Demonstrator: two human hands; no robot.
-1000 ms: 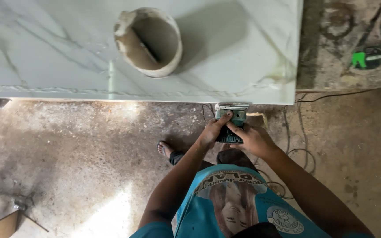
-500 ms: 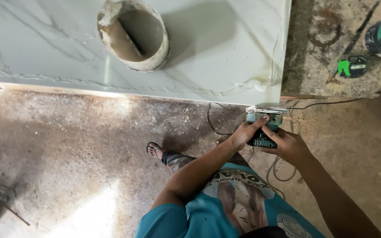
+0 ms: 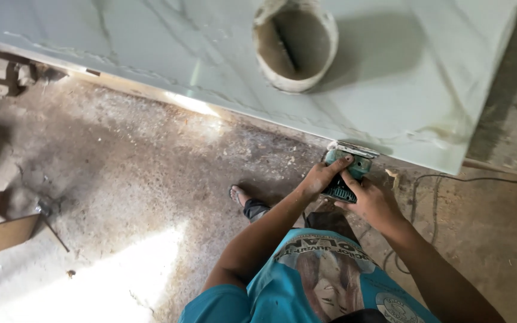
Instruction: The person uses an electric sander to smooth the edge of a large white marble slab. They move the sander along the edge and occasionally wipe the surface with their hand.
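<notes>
From the head view, the left hand and right hand both gripped a green power tool, pressed against the marble slab edge at four o'clock from the dusty bucket.

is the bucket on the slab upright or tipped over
Upright: the bucket stands on the slab, mouth up, inside visible.

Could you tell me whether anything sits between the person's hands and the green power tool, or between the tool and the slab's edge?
Nothing visible does. The left hand and right hand both grip the green power tool directly, and its front end meets the near edge of the pale marble slab with no object between.
</notes>
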